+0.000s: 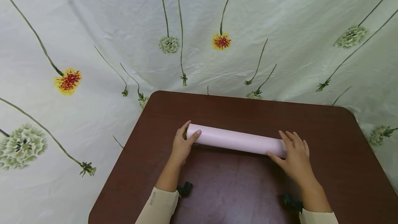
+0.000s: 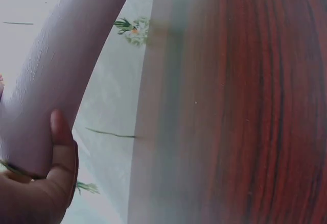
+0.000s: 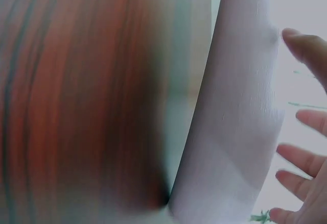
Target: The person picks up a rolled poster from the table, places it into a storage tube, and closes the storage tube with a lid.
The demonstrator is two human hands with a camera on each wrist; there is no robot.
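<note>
A smooth, pale pink roll (image 1: pixel 236 140) lies crosswise over the brown tabletop, its right end nearer to me. My left hand (image 1: pixel 182 145) grips the left end, thumb over the front and fingers behind. The left wrist view shows that thumb pressed along the roll (image 2: pixel 61 66), near a gold-coloured end rim. At the right end is my right hand (image 1: pixel 293 155), its fingers spread and the thumb by the front edge. In the right wrist view the fingers (image 3: pixel 299 158) are extended beside the roll (image 3: pixel 230 106), not wrapped round it. Whether the roll's underside touches the table is unclear.
The dark brown wooden table (image 1: pixel 217 110) has rounded far corners. Behind it and at its sides hangs a pale cloth (image 1: pixel 124 27) printed with flowers and stems. Dark straps sit at both wrists, below cream sleeves (image 1: pixel 160 205).
</note>
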